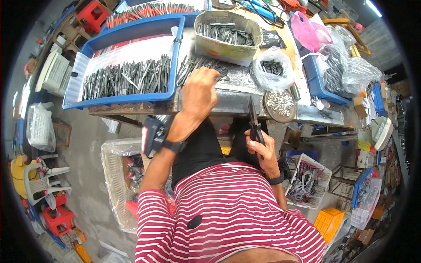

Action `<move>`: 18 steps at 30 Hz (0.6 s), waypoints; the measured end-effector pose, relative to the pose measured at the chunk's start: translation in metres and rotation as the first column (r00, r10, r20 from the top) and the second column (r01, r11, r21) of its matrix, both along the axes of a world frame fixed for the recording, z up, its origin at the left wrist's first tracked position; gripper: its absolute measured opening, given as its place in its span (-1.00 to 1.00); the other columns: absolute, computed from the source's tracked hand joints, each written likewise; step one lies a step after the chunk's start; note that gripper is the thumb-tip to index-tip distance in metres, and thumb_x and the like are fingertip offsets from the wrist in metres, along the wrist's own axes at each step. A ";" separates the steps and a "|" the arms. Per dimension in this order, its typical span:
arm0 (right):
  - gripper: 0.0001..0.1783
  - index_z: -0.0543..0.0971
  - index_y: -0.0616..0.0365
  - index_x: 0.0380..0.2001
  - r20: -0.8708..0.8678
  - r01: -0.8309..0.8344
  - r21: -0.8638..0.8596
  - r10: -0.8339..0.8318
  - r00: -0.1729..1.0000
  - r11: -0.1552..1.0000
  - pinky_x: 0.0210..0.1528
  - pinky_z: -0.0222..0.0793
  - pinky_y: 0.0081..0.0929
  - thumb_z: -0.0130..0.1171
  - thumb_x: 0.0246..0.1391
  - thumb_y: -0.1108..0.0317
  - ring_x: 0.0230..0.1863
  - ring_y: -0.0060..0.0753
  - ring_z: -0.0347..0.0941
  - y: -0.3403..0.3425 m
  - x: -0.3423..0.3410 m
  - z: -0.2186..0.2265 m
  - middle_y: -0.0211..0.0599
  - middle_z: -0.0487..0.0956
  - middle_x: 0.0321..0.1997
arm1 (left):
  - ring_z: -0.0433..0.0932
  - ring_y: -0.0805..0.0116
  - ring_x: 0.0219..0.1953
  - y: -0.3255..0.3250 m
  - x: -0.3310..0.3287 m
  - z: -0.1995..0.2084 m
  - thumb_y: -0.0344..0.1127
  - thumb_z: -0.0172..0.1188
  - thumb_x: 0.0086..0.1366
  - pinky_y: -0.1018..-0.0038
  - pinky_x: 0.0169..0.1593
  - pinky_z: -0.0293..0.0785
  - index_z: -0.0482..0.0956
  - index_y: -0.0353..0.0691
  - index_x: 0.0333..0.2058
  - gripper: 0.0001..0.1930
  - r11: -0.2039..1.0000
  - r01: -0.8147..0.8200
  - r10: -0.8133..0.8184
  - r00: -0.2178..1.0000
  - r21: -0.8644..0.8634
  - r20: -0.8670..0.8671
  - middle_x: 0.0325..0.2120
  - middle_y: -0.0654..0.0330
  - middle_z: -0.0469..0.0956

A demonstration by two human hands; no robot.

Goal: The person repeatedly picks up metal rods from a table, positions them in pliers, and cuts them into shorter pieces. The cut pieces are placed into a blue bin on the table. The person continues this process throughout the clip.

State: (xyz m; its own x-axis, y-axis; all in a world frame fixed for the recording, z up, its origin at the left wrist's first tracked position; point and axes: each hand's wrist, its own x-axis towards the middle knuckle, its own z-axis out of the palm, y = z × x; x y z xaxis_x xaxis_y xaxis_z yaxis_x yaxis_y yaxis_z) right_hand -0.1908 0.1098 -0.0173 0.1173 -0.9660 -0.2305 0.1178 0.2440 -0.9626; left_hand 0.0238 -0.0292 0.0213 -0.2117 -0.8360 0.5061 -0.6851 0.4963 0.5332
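My left hand [199, 90] is closed at the table's edge, over a loose pile of thin dark metal strips [186, 68]. Its fingers curl in toward the strips and the tips are hidden, so what they pinch cannot be made out. In my right hand [263, 153], held lower near my lap, is a pair of long-nosed pliers [253, 115] with dark handles. Their jaws point away from me toward the table edge. Past the left hand stands a worn cardboard box [226, 53] filled with similar strips.
A blue tray [175, 61] of dark strips lies left; red-handled pieces [149, 12] lie behind. To the right are a clear bag [263, 81] of dark parts, a round dish [266, 115] of small silvery pieces and a blue bin [326, 94]. Plastic crates [112, 188] flank my legs.
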 end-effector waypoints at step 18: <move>-0.53 0.44 0.37 -0.14 -0.053 0.038 -0.029 -0.039 0.998 0.999 -0.49 0.12 -0.66 0.21 -0.04 0.21 -0.51 -0.67 0.22 0.003 -0.009 -0.014 -0.43 0.38 -0.45 | 0.52 0.00 -0.28 -0.031 -0.043 -0.042 -0.60 0.18 -0.04 0.19 -0.27 0.47 0.45 -0.24 -0.30 -0.73 0.978 -0.206 0.190 0.942 0.031 0.276 -0.37 -0.02 0.44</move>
State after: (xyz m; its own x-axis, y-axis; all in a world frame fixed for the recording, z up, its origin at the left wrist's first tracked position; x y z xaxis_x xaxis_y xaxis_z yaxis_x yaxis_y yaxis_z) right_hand -0.1995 0.1127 -0.0308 0.0679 -0.9757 -0.2082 0.0746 0.2131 -0.9742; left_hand -0.0194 -0.0602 -0.0206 -0.1611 -0.9016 0.4014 -0.8887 0.3094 0.3383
